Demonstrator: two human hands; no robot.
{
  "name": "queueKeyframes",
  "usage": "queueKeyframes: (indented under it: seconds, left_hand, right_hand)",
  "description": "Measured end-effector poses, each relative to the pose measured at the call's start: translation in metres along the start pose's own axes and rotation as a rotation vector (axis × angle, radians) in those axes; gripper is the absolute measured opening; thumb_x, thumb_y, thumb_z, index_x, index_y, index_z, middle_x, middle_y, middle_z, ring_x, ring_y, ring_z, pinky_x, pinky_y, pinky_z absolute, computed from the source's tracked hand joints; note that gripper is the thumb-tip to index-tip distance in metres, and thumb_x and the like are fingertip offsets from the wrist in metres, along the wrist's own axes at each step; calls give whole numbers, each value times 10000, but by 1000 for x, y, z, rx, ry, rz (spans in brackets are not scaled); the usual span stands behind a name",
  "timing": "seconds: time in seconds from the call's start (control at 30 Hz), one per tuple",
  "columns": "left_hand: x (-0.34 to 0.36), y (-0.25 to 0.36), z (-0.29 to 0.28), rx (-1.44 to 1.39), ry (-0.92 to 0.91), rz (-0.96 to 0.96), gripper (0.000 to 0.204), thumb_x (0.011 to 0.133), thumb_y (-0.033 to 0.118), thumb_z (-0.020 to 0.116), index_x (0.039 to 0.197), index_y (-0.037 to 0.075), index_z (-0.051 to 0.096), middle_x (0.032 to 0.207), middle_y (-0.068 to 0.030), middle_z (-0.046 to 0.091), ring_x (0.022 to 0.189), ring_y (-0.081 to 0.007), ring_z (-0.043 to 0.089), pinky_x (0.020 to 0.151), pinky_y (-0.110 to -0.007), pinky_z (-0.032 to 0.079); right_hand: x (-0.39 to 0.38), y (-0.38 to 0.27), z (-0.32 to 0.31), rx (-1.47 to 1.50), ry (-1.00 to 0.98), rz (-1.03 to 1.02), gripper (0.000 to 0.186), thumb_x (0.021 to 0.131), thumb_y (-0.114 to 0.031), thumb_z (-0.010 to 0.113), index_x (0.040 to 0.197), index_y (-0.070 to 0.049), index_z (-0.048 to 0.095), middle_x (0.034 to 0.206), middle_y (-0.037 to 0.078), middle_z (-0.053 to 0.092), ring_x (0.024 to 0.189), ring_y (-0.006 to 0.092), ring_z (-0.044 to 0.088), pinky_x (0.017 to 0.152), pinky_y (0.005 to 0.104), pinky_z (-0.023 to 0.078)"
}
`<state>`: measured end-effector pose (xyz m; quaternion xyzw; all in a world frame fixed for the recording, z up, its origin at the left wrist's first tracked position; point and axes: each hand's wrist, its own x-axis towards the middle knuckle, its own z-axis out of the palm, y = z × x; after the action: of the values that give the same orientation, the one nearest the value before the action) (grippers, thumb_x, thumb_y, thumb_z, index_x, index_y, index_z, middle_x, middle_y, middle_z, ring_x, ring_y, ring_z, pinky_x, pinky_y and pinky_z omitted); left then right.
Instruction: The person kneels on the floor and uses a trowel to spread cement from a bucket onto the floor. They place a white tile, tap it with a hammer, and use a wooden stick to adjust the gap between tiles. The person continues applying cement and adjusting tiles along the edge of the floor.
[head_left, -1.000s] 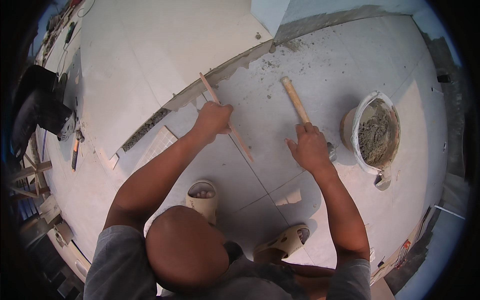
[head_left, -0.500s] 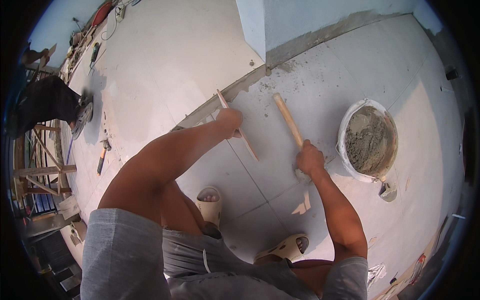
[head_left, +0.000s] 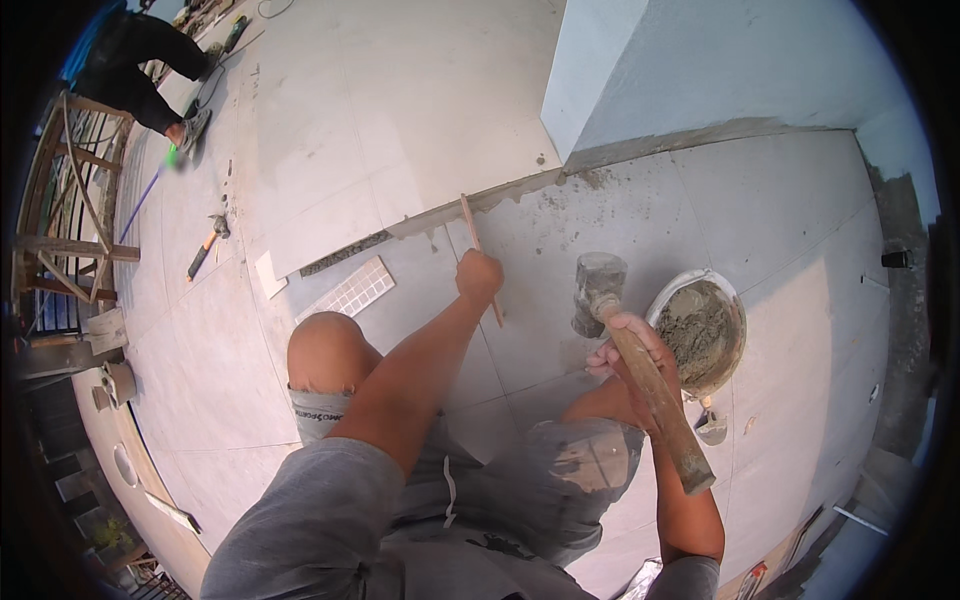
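My left hand [head_left: 480,276] is closed around a thin tile strip [head_left: 471,222], held nearly edge-on above the floor beside the raised step's edge. In my right hand [head_left: 645,350] is a mallet [head_left: 602,282] with a dark, mortar-smeared head. Its head points away from me, and the wooden handle slants back over my palm towards my forearm. Just right of that hand stands a white bucket [head_left: 741,305] of grey mortar [head_left: 697,335]. A tile piece with a grid pattern [head_left: 365,290] lies left of my left hand, by a strip of mortar along the step.
A trowel [head_left: 711,427] lies against the bucket's near side. A pale blue wall corner [head_left: 566,150] juts in ahead. Far left are a hammer [head_left: 207,247], a wooden frame [head_left: 75,245] and another person's legs [head_left: 150,75]. My bent knee [head_left: 328,352] is near the grid-patterned piece.
I have lowered, with my knees now bent. The mallet has turned round: its head now points away and its handle back at me. The tile strip stays in my left hand, now more upright.
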<state>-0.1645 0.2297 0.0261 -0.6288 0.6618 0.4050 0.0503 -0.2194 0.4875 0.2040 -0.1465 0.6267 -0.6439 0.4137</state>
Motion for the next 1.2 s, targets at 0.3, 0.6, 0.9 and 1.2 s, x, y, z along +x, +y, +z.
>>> queueKeyframes:
  seconds: [0.3,0.6,0.9,1.2]
  left_hand:
    - [14,-16,12,6,106,42,212,812,123,582,956,-2,676,951,-226,690,910,-396,681,789,-439,559]
    - [2,-1,9,70,121,-59,265,802,176,587,975,5,693,936,-231,693,893,-400,680,794,-456,546]
    - [5,2,17,79,175,-103,275,811,197,598,971,-4,696,910,-248,688,887,-416,672,789,-469,537]
    - [2,16,16,154,186,-130,255,808,170,591,976,18,707,905,-234,696,888,-408,676,795,-468,540]
  right_hand:
    - [-23,-13,-17,434,-131,495,364,910,-103,538,1265,-21,529,1093,235,618,947,338,676,805,447,584]
    - [65,34,-39,-1278,-560,108,552,858,-90,593,1364,-7,391,1155,230,574,899,369,659,770,459,535]
    - [120,63,-24,-1378,-1229,292,632,706,-314,805,1200,-28,534,1102,188,627,969,380,654,825,470,520]
    - [127,95,-9,-1366,-1089,32,541,640,-263,860,1093,-68,636,1020,152,678,962,342,669,835,444,535]
